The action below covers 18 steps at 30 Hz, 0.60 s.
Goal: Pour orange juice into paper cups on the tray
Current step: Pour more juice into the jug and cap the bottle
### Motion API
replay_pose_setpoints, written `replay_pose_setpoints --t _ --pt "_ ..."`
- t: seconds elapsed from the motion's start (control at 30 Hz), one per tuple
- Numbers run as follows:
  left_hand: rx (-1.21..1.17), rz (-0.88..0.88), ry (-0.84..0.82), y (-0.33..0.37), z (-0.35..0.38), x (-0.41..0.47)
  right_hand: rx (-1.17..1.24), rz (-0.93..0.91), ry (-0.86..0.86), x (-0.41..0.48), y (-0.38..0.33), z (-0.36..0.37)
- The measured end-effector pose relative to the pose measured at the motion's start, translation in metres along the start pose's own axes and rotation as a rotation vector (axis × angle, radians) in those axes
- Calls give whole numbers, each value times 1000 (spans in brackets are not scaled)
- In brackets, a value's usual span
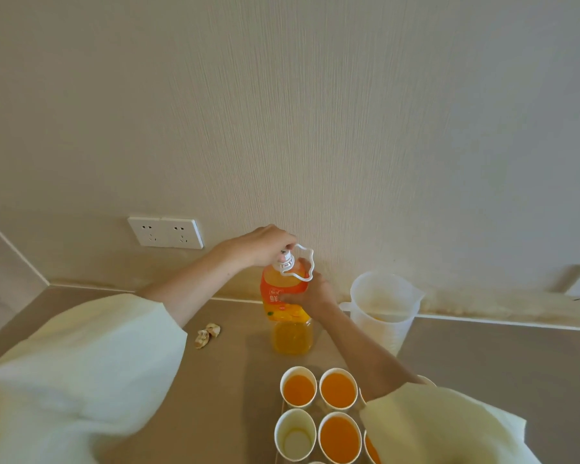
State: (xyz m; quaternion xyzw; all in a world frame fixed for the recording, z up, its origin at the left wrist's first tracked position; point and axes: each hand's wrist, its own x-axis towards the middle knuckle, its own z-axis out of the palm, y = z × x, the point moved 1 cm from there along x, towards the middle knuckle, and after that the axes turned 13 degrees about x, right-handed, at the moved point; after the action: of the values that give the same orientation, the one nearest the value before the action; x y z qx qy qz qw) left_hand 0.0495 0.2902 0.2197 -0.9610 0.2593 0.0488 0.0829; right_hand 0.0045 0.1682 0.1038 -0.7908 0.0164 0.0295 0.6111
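Both bare forearms reach out to the far side and meet there, the left hand (265,244) curled down over the cap (286,257), the right hand (310,293) wrapped round the bottle (275,296) just below.

The bottle (290,316) is stood on the surface (235,380) at centre frame, near the wall. A jug (382,309) is placed just right of it, a crumpled scrap (208,334) left of it. The paper cups (338,390) are grouped below it, at lower centre.
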Motion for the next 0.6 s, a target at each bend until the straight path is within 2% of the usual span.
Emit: replay_pose_setpoints --t 0.1,0.27,0.5,0.6 --pt "-54 -54 24 2 -4 2 18 10 8 -1 2 2" --pt "42 -170 73 20 5 8 -23 4 5 0 0 2" --pt "87 -9 -29 11 -4 3 -64 0 13 2 -1 0" --pt "41 12 -16 3 -8 7 -43 -12 13 -1 -2 0"
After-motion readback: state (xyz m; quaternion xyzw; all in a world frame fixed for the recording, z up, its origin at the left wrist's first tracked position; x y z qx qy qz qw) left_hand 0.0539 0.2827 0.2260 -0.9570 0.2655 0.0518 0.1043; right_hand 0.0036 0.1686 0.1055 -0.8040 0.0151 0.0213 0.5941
